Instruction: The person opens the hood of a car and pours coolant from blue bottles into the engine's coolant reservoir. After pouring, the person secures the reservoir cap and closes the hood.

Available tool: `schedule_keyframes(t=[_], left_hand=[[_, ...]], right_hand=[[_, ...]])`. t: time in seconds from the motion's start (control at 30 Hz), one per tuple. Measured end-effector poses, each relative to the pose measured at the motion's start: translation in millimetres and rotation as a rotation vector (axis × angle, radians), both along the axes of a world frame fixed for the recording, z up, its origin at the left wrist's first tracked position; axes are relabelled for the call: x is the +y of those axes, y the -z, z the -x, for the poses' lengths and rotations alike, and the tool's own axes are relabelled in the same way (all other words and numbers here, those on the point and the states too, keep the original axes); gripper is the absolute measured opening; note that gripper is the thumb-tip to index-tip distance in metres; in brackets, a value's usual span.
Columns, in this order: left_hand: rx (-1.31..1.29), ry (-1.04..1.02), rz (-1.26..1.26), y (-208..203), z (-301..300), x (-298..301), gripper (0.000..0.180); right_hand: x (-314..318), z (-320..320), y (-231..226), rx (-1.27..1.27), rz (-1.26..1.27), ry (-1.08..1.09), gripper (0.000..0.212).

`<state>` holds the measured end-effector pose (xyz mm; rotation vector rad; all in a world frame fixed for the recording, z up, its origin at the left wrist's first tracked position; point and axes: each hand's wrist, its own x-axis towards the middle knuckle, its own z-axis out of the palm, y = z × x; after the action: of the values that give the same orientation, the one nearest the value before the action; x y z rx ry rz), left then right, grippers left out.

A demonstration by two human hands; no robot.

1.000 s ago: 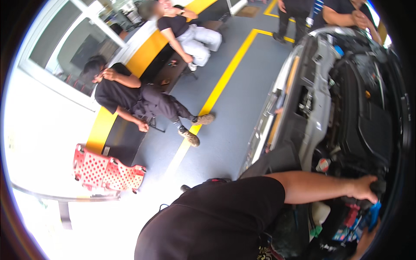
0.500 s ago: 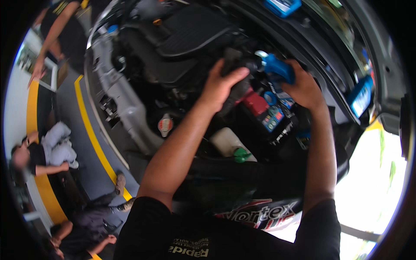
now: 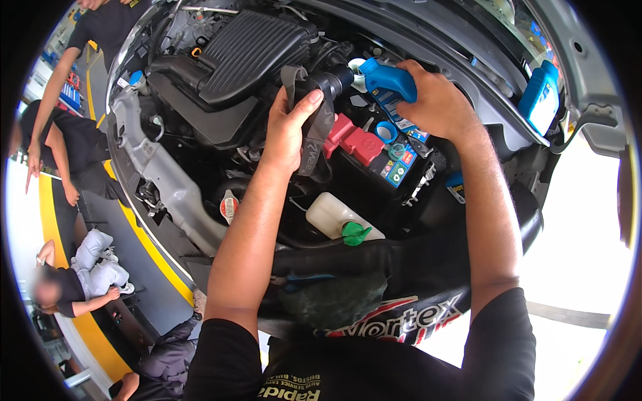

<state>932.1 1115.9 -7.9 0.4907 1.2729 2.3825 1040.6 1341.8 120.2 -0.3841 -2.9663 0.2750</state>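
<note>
My left hand (image 3: 289,130) is closed around a black cylindrical device with a strap (image 3: 334,81), which looks like a flashlight but cannot be told for sure. Its front end points at a small white reservoir neck (image 3: 358,75). Beside that neck, a blue plastic bottle (image 3: 389,81) lies tilted in my right hand (image 3: 438,105), its mouth toward the neck. Whether liquid is flowing cannot be made out. Below the bottle sits the car battery (image 3: 401,167) with a red terminal cover (image 3: 361,144). A blue ring-shaped cap (image 3: 386,132) rests on it.
A ribbed black engine cover (image 3: 257,57) fills the far left of the bay. Nearer stand a white tank with a green cap (image 3: 356,233) and a radiator cap (image 3: 229,206). Another blue bottle (image 3: 540,97) stands at the right. Several people (image 3: 63,287) are at the left.
The view has shifted and sharpened. Both hands still hold the same things, and the bottle's mouth stays by the white neck. Another person's arm shows more at the upper left.
</note>
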Motion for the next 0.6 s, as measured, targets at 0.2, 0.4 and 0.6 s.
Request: schedule_keyframes(t=[0.2, 0.4, 0.6], left_hand=[[0.009, 0.021, 0.040, 5.4, 2.3, 1.5, 0.041], [-0.031, 0.030, 0.013, 8.7, 3.6, -4.4, 0.042], [-0.016, 0.064, -0.003, 13.4, 9.4, -7.9, 0.049]], right_hand=[[-4.3, -2.0, -4.5, 0.017, -0.039, 0.024, 0.072], [1.7, 1.3, 0.9, 0.067, -0.079, -0.026, 0.070], [-0.1, -1.2, -3.4, 0.063, -0.039, -0.015, 0.068]])
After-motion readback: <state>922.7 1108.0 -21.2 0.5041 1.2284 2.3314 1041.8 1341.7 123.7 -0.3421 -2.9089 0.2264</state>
